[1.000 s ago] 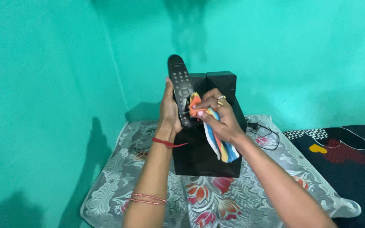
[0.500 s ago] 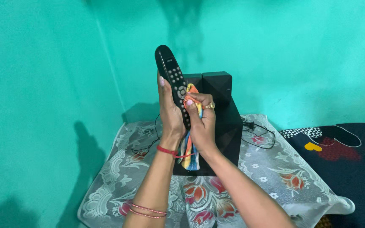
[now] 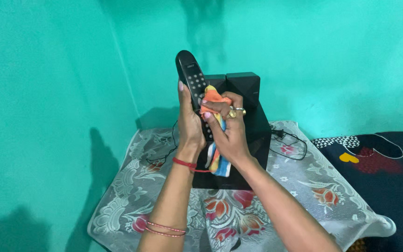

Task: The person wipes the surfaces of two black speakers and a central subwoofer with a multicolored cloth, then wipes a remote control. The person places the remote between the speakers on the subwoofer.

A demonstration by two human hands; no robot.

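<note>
The left hand (image 3: 190,128) grips the black remote (image 3: 193,86) upright, above and in front of the black speaker (image 3: 253,126); the right hand (image 3: 227,133) is closed on a multicoloured cloth (image 3: 215,156), pinching it against the keypad. Judged from the pose, wiping is mid-course: the cloth sits low on the keypad, the upper end is uncovered, the back is hidden, and neither item is set down on the table (image 3: 304,186)
</note>
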